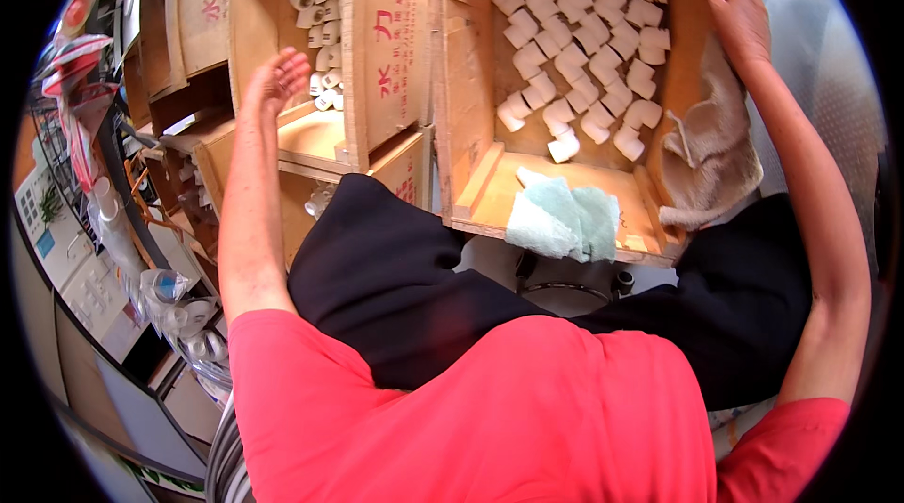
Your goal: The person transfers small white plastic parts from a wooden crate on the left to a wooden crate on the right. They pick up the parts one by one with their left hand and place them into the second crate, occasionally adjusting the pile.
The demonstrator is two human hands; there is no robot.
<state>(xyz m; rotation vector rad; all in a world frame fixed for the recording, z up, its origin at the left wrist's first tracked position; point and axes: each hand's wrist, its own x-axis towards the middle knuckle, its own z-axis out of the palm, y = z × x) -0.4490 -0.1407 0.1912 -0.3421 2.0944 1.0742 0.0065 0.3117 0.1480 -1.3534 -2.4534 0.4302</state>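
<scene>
My left hand [279, 79] is raised with its fingers spread, holding nothing, just in front of a cardboard box [259, 23] of white pipe elbows [320, 4]. My right hand [740, 18] rests flat on the right wall of a second cardboard box [692, 32]. Inside that box several white plastic elbow fittings [579, 41] lie in neat diagonal rows. A pale green cloth [565, 216] hangs over the box's front flap. A beige cloth [711, 154] drapes over its right wall, just below my right hand.
More cardboard boxes [198, 4] stand at the left. A clear plastic bottle [165, 286] and white cups [193, 315] sit on a low surface at the lower left. My black trousers [395, 277] and red shirt [490, 409] fill the lower middle.
</scene>
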